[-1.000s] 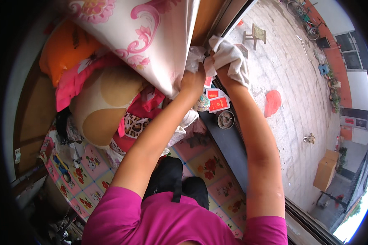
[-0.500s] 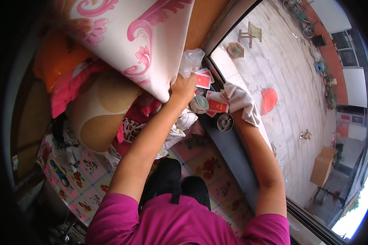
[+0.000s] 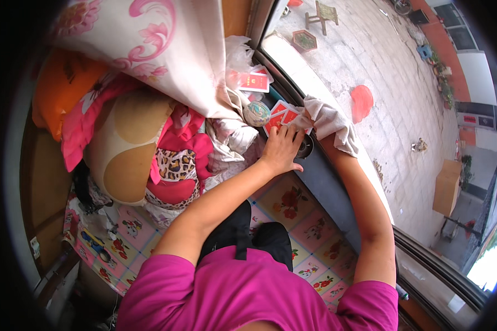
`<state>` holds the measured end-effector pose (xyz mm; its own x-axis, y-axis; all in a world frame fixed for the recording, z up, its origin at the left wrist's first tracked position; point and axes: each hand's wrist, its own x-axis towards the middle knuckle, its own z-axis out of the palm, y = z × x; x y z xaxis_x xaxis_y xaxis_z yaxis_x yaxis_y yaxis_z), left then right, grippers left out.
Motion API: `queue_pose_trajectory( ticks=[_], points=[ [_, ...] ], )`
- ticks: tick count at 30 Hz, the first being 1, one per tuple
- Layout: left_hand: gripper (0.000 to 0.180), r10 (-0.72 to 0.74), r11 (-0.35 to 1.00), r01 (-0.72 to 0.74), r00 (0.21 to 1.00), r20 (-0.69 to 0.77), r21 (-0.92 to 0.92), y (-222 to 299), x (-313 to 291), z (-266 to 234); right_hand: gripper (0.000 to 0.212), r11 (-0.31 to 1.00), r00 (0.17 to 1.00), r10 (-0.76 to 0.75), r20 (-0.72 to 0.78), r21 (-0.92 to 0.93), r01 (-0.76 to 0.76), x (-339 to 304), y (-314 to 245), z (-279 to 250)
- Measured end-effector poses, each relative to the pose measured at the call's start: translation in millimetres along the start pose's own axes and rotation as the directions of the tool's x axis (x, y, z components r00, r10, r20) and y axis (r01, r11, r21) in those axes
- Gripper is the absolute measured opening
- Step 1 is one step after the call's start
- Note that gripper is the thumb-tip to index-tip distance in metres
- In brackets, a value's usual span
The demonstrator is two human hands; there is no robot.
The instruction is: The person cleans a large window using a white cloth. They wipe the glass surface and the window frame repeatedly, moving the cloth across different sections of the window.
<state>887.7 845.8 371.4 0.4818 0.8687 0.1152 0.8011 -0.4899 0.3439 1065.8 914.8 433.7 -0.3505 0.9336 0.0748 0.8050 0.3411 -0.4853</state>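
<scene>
My left hand (image 3: 282,150) is open, fingers spread, above the dark sill (image 3: 328,187) beside the window. Its fingertips are at the red-and-white cards (image 3: 276,117) and next to a round dark metal tin (image 3: 307,148), which the hand partly covers. A pale grey cloth (image 3: 332,122) is draped over my right hand (image 3: 330,144), which is closed on it at the window edge; the cloth hides most of those fingers. Close by my left hand lies a patterned ball-shaped thing (image 3: 257,113). Another red card (image 3: 254,82) lies further back.
A white curtain with pink flowers (image 3: 190,71) hangs at the upper left. Beneath it are a beige-and-tan padded item (image 3: 132,149), pink and leopard-print fabric (image 3: 176,165) and an orange bag (image 3: 66,88). A clear plastic bag (image 3: 238,51) sits in the corner. Outside is a paved yard (image 3: 364,71).
My left hand has let go of the curtain's edge and moved right and nearer, to the cards and tin. The curtain has dropped back leftward. My right hand keeps the cloth at the window edge.
</scene>
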Motion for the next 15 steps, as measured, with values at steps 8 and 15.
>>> queue_pose_trajectory(
  ticks=[8,15],
  points=[
    [0.104,-0.095,0.990,0.089,0.994,0.059,0.107,12.1,-10.4,24.6,0.023,0.975,0.973,0.222,-0.071,0.000,-0.222,-108.1,11.3,-34.6],
    [0.096,-0.015,0.998,0.010,0.996,-0.083,-0.055,15.7,14.7,1.0,0.024,0.911,0.915,0.388,-0.112,-0.102,-0.399,-267.8,72.6,-23.7]
  ],
)
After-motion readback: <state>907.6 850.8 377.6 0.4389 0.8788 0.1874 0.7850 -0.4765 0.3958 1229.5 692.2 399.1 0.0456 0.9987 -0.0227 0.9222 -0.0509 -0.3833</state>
